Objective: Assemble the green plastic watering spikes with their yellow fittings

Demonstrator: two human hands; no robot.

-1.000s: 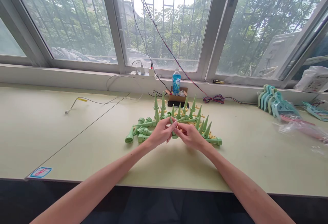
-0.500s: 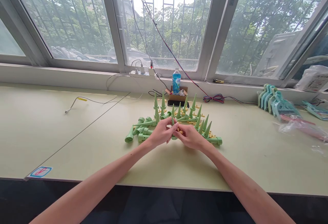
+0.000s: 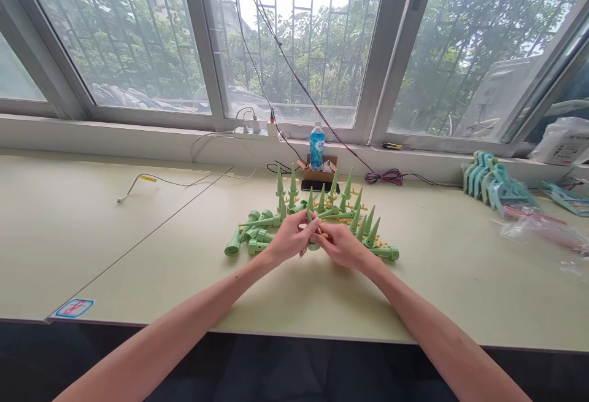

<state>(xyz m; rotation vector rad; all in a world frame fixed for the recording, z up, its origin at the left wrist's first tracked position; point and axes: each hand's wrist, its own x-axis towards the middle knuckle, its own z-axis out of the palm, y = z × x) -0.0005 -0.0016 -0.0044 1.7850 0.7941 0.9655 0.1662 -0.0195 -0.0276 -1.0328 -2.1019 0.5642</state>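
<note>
My left hand (image 3: 291, 236) is closed around a green plastic watering spike (image 3: 310, 213), its pointed end up and its wider base showing below the fingers. Close against it, my right hand (image 3: 343, 243) pinches a small yellow valve piece (image 3: 323, 232) at the spike's side. The fingers partly hide both parts, so I cannot tell how far the valve sits in the spike. Several more green spikes (image 3: 372, 234) stand upright around the hands. Others lie on their sides at the left, such as one spike (image 3: 232, 243). Loose yellow valves (image 3: 358, 192) are scattered among them.
Behind the spikes are a dark phone (image 3: 317, 186) and a small cardboard box (image 3: 318, 175) with a blue bottle (image 3: 316, 147). A coiled cable (image 3: 385, 176) lies near the sill. Teal plastic pieces (image 3: 488, 178) and clear bags (image 3: 543, 230) are at the right. A thin cable (image 3: 133, 187) lies left.
Both hands stay in nearly the same place. The yellow valve shows a little more between the fingers, and the held spike leans slightly to the left.
</note>
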